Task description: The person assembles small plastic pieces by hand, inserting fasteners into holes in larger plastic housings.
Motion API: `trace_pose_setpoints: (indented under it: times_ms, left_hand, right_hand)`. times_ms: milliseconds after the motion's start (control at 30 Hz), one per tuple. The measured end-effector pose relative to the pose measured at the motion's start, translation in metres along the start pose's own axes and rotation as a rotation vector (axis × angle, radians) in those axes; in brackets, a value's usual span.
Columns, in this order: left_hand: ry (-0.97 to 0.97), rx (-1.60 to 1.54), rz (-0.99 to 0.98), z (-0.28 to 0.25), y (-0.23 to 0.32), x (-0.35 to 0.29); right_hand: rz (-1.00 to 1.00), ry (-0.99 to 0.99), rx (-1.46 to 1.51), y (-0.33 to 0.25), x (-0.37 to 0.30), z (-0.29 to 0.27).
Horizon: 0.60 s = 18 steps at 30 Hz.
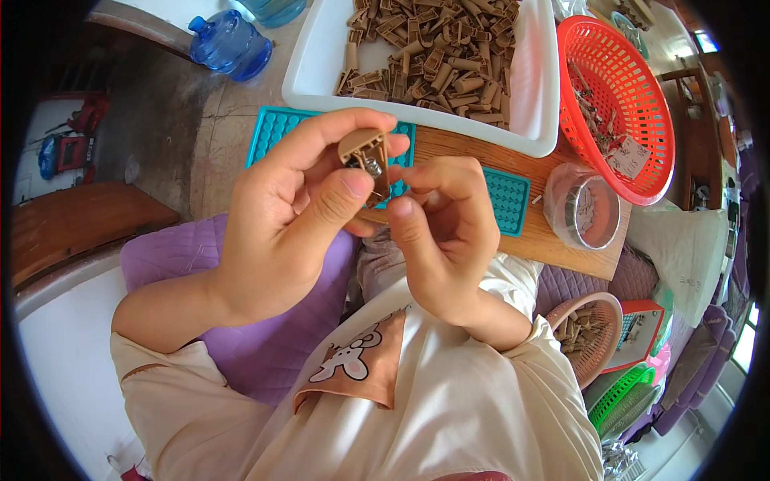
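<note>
Upright between the fingers and thumb of my left hand (281,220) is a brown plastic housing (365,151) with a rounded end. Its open side shows a small metal part, perhaps a spring, inside. My right hand (449,232) is close by on the right, thumb and forefinger pinched together at the housing's lower edge. What that pinch holds is too small to make out. Behind the hands, a teal tray with round cups (269,132) lies partly hidden, and a second teal tray (507,200) sits to the right on the wooden table (553,240).
Beyond the trays stands a white bin (321,80) heaped with brown plastic housings (441,56). At right are a red basket (662,152) of small parts, a clear round tub (561,204) and a pink basket (613,321). A blue water bottle (233,48) stands far left.
</note>
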<state>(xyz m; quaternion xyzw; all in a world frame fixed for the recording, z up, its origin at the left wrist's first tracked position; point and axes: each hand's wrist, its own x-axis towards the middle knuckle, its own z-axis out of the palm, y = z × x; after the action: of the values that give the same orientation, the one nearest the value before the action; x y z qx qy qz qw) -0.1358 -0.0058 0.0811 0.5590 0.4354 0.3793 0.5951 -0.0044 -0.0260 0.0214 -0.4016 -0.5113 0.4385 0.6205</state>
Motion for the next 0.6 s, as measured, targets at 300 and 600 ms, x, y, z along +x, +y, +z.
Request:
trace_pose_setpoints:
  times_ms: [300,600]
  left_hand:
    - [0.071,-0.084,0.009,0.001,0.000,0.002]
    - [0.082,-0.556,-0.271,-0.004,-0.005,0.008]
  right_hand:
    - [-0.032,0.009,0.147,0.021,-0.004,0.016]
    - [-0.048,-0.063,0.142,0.018,0.004,0.016]
